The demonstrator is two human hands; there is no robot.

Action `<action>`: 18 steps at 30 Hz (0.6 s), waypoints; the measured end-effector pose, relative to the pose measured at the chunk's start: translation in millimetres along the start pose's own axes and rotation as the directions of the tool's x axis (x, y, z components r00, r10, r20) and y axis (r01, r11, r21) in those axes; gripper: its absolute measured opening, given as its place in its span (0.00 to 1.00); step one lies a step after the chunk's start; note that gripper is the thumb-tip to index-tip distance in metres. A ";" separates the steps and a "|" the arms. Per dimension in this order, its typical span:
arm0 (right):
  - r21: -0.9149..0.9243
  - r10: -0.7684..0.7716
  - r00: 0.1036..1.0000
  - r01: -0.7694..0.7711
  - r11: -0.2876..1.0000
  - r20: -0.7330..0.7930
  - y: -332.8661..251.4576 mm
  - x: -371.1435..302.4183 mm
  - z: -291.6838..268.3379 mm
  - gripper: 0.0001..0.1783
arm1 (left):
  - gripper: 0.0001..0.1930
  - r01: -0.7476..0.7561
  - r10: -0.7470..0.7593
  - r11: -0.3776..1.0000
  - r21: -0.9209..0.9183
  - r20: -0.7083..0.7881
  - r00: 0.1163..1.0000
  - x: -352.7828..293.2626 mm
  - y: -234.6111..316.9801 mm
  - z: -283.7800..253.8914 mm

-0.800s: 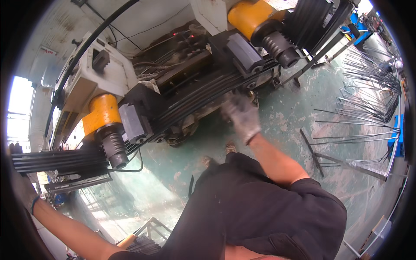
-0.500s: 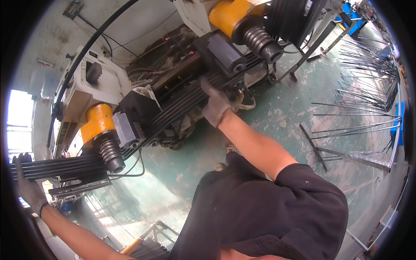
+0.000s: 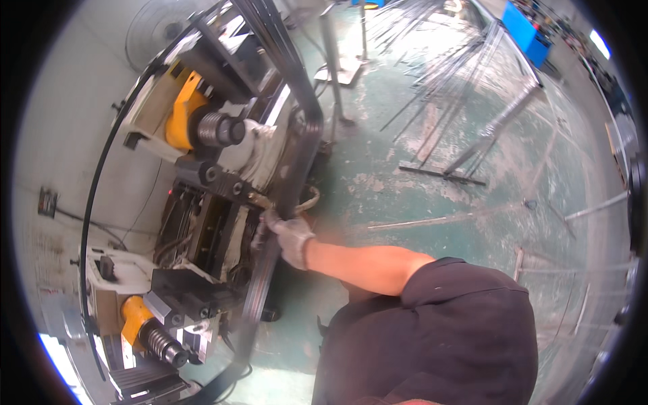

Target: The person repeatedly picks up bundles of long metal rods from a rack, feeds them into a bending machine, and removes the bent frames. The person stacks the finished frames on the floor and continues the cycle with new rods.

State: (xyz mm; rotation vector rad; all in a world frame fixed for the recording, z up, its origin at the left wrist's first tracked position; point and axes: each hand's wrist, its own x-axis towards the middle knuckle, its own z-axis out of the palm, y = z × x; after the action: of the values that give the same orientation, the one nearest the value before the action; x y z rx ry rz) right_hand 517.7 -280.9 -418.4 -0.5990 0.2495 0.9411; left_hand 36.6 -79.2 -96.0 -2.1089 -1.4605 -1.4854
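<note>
A bundle of long dark metal bars (image 3: 255, 297) runs from the top of the view down to the lower left, bent near both ends. My right hand (image 3: 295, 241), in a pale grey glove, is closed on the middle stretch of the bundle. The bars stand off to the right of a bending machine with two orange heads, the far head (image 3: 181, 115) and the near head (image 3: 137, 318), each carrying a thick coil spring. My left hand is out of view.
A black cable (image 3: 94, 182) arches along the machine's left side. More thin dark rods (image 3: 432, 74) lie fanned on a rack at the back right, above a metal foot bar (image 3: 442, 175). A blue panel (image 3: 523, 34) stands behind them. The floor (image 3: 378, 209) is worn green.
The bars have come out of the machine and swung to its right side. My right hand has gone from reaching over them to gripping them. My left hand has left the view; the view has turned.
</note>
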 end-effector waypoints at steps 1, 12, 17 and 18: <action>-0.151 -0.031 0.998 0.024 0.988 -0.046 -23.6 -24.2 -18.5 0.16 | 0.26 0.009 -0.008 1.000 -0.017 0.012 1.000 -19.6 -4.5 -1.6; -0.555 -0.740 0.596 0.518 0.651 -0.312 -269.1 -183.2 -307.1 0.17 | 0.20 0.562 -0.226 0.743 -0.365 0.653 0.723 -353.1 -14.8 43.5; -0.568 -0.830 0.402 0.605 0.557 -0.385 -388.5 -237.6 -379.0 0.15 | 0.12 0.915 -0.324 0.238 -0.324 0.862 0.390 -511.2 70.8 94.5; -0.560 -0.848 0.351 0.639 0.527 -0.397 -415.3 -254.7 -399.0 0.15 | 0.12 0.944 -0.309 -0.254 -0.209 0.943 0.126 -531.0 90.4 117.6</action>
State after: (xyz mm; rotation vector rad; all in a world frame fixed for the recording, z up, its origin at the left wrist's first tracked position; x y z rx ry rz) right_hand 731.6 -870.7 -472.9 -1.2083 0.3793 -0.2240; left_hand 169.8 -374.6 -542.0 -2.1819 -3.3784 -2.7940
